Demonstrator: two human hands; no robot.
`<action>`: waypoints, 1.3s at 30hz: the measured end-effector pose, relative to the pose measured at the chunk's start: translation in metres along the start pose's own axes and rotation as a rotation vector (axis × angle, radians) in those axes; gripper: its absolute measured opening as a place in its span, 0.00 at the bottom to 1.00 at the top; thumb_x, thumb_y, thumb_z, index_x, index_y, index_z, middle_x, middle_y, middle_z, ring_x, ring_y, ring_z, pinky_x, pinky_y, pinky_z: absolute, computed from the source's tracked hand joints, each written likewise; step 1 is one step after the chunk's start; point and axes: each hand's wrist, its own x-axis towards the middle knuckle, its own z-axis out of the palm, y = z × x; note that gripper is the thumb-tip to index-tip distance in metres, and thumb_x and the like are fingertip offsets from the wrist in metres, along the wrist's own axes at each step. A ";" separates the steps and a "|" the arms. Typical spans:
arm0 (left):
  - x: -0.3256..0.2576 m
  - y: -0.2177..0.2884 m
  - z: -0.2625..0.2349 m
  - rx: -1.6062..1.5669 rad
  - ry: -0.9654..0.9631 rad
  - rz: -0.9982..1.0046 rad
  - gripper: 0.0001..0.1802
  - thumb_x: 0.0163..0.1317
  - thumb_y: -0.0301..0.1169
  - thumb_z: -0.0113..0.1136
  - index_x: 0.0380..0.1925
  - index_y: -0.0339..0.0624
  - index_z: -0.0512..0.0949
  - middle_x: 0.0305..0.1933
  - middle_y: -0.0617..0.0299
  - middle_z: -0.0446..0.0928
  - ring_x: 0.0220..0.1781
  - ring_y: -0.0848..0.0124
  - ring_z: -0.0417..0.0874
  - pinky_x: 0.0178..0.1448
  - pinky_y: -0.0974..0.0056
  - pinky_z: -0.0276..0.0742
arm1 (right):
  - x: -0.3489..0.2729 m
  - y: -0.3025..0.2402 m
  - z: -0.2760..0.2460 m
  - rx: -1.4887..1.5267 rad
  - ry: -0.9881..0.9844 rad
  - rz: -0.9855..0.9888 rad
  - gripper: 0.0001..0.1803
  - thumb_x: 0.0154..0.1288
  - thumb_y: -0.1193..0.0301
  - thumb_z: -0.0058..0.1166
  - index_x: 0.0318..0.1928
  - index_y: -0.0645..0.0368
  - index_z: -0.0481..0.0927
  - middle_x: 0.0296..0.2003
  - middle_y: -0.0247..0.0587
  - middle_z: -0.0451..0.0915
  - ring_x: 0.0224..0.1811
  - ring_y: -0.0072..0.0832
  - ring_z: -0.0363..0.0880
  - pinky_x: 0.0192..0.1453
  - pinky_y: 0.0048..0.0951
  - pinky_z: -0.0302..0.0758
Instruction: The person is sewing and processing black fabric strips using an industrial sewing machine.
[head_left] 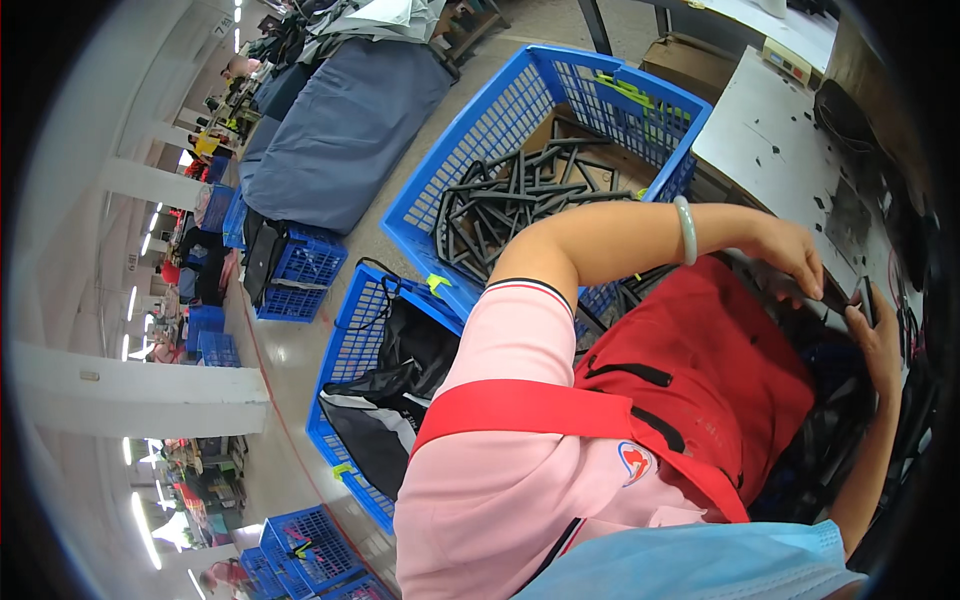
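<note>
My left hand [800, 255], with a pale green bangle on its wrist, reaches across my red apron and presses its fingers down on dark black material [835, 400] at the right edge of the view. My right hand [880, 340] comes up from below and pinches a thin black strip [867, 298] just beside the left fingertips. The two hands are almost touching. My arm and the apron hide what lies under the material.
To my left, a large blue plastic crate [470, 140] holds several black strips. A second blue crate [340, 345] holds black bags. A white table [770, 130] carries small black scraps. A grey cloth covers a pile [340, 130], with more blue crates beyond it.
</note>
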 end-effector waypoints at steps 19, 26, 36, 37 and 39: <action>0.013 0.034 -0.003 0.470 0.189 0.109 0.15 0.58 0.43 0.67 0.38 0.46 0.87 0.29 0.65 0.85 0.26 0.75 0.82 0.34 0.68 0.77 | -0.009 0.037 -0.008 -0.339 0.223 -0.196 0.36 0.52 0.61 0.71 0.53 0.74 0.73 0.42 0.46 0.80 0.46 0.30 0.77 0.55 0.29 0.71; 0.002 0.030 0.002 0.475 0.176 0.109 0.13 0.58 0.40 0.67 0.36 0.43 0.87 0.29 0.63 0.84 0.24 0.73 0.82 0.34 0.68 0.77 | -0.018 0.007 0.003 -0.317 0.115 -0.198 0.36 0.52 0.59 0.71 0.52 0.75 0.73 0.40 0.49 0.80 0.45 0.30 0.77 0.54 0.29 0.72; -0.039 0.018 0.024 0.445 0.228 0.105 0.14 0.58 0.39 0.68 0.37 0.41 0.87 0.29 0.61 0.85 0.23 0.73 0.82 0.33 0.67 0.77 | -0.042 -0.042 0.029 -0.248 -0.021 -0.246 0.22 0.48 0.70 0.66 0.41 0.71 0.74 0.28 0.45 0.77 0.31 0.27 0.71 0.42 0.31 0.71; -0.044 0.019 0.027 0.457 0.228 0.106 0.14 0.58 0.39 0.68 0.37 0.40 0.87 0.29 0.61 0.84 0.23 0.73 0.82 0.32 0.68 0.77 | -0.044 -0.043 0.031 -0.267 -0.018 -0.252 0.21 0.48 0.71 0.65 0.40 0.70 0.74 0.27 0.45 0.76 0.31 0.27 0.71 0.40 0.31 0.71; -0.052 0.018 0.030 0.471 0.230 0.114 0.14 0.58 0.39 0.68 0.37 0.40 0.87 0.29 0.61 0.84 0.23 0.73 0.82 0.32 0.68 0.77 | -0.048 -0.050 0.033 -0.293 -0.012 -0.259 0.20 0.48 0.72 0.64 0.40 0.69 0.75 0.26 0.45 0.75 0.30 0.28 0.71 0.39 0.30 0.70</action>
